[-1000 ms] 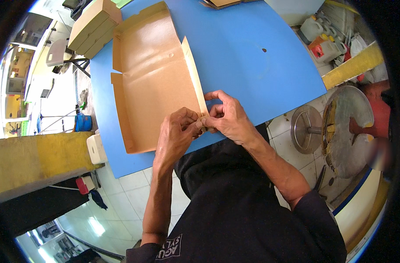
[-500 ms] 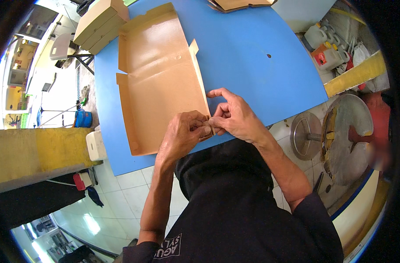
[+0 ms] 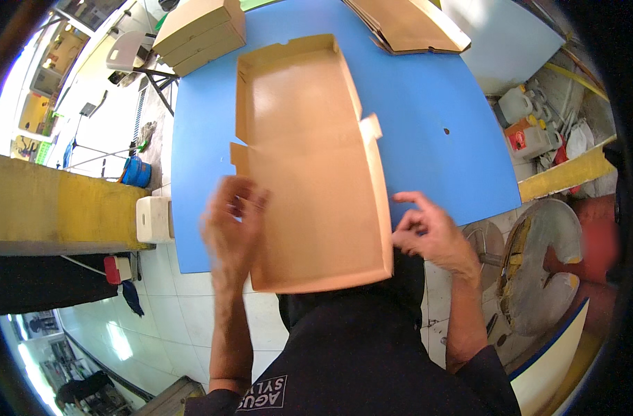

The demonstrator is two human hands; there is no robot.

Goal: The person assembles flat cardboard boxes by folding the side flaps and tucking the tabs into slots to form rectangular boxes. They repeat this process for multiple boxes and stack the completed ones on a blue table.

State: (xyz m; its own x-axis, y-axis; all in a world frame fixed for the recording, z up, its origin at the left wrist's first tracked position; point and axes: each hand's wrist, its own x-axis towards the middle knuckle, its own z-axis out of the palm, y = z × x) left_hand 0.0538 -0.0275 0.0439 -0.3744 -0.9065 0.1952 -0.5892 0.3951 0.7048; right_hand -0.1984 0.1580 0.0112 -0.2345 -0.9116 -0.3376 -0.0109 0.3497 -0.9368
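Note:
An open brown cardboard box, a shallow tray with raised walls and loose flaps, lies lengthwise on the blue table, its near end hanging over the table's front edge. My left hand, blurred, grips the box's left wall near the front corner. To the right, my right hand has its fingers spread and holds nothing, its fingertips just beside the box's right wall.
Flat cardboard sheets lie at the table's far end. Closed boxes are stacked at the far left. A white stool and a blue bucket stand on the floor at left, with plastic jugs and a fan at right.
Both hands were pinching the box's near right corner together. Now they have parted, the left hand to the left wall, the right hand off it, and the box lies turned and nearer me.

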